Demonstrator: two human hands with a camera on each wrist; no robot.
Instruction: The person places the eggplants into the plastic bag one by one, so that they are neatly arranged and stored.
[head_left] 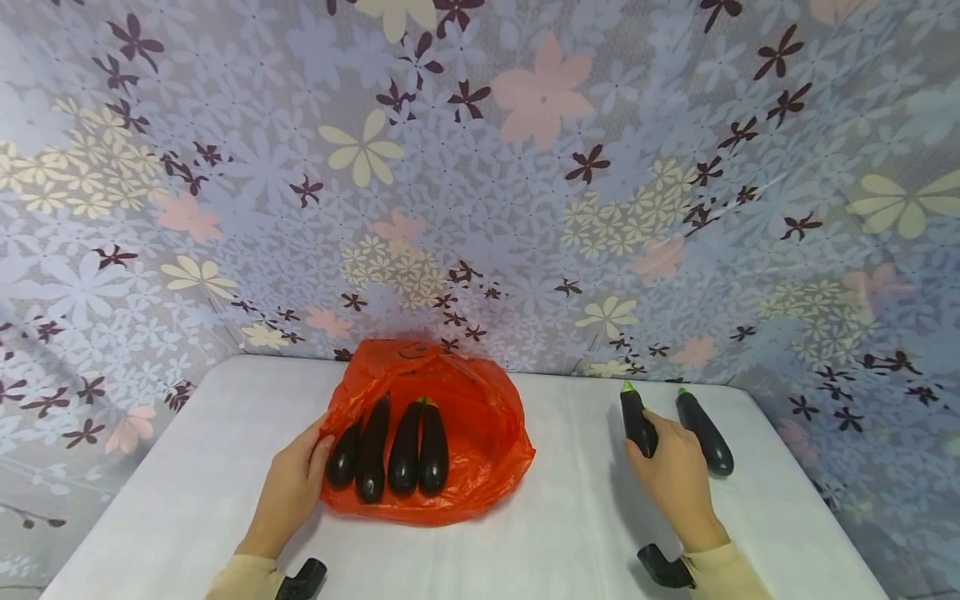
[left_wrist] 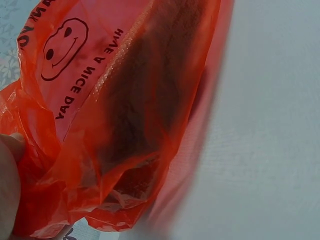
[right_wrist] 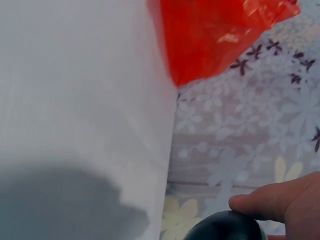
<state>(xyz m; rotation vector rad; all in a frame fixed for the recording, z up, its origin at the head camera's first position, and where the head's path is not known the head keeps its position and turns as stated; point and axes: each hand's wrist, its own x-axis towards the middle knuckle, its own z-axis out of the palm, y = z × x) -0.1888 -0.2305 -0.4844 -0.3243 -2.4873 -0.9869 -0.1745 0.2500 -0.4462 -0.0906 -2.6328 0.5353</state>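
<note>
Well apart, the left hand [head_left: 295,468] pinches the left edge of the red bag [head_left: 483,458] and the right hand [head_left: 677,473], back upward, grips, over the right of the white table [head_left: 562,517], an eggplant [head_left: 636,419] whose long axis runs forward, green stem end [head_left: 628,386] foremost and slightly left.

Homey-looking corner from where I'm standing, exact room honestly can't tell. Giveaways: lilac-grey flower-print covering [head_left: 525,192] behind and beside plain white-topped table [head_left: 570,517], glossy dark-purple eggplants [head_left: 371,467] in crinkly red plastic bag [head_left: 480,458].

Dark eggplant [head_left: 637,422] right of red bag [head_left: 483,433]
</note>
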